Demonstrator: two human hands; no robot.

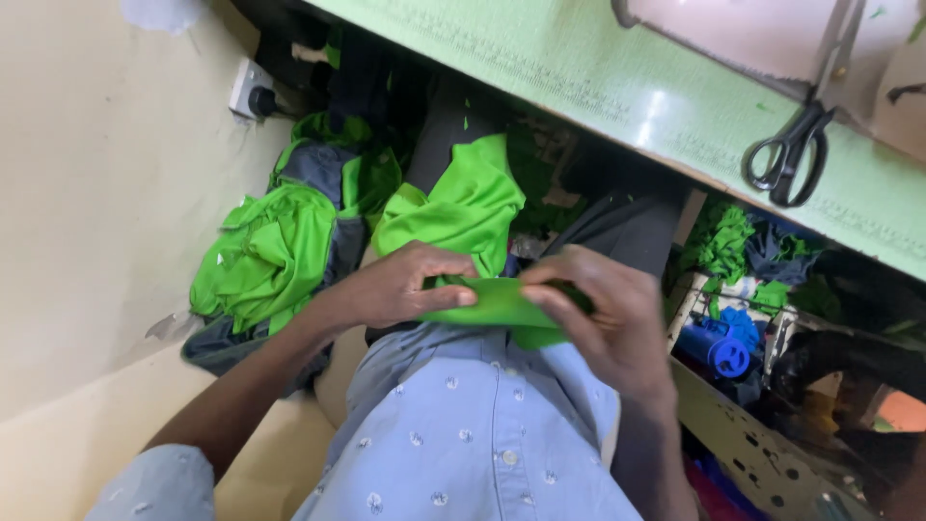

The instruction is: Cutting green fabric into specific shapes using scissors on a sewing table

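Head view looks steeply down past a pale blue shirt (482, 434) at two hands working a green strip (497, 304) of cloth just above the lap. Much of the strip is covered: the left hand (405, 285) lies over its left end, with the thumb pressed flat on the top face and the other fingers curled behind, so that end is pinched between thumb and fingers. The right hand (603, 318) covers the right end; its thumb presses down on the strip's upper edge and its fingers wrap over and behind the cloth, pressed together rather than spread. How far the strip runs under either palm cannot be told. A lower flap of the same green shows below the right thumb, partly tucked against the shirt.

What shows of the strip is long and narrow, its long axis running roughly left to right across the picture, tilted slightly down toward the right hand, flat face turned up toward the camera.

Beyond the hands more green cloth (463, 207) is draped over the dark-trousered knees, and whether it joins the strip is hidden by the hands. A heap of green and grey garments (280, 251) lies on the floor to the left, near a wall socket (253, 92). A green table (617, 92) crosses the top, its far side cut off by the frame, with black scissors (791, 154) lying on it. Under the table, at right, sit dim scraps and a blue object (723, 349) too dark to identify.
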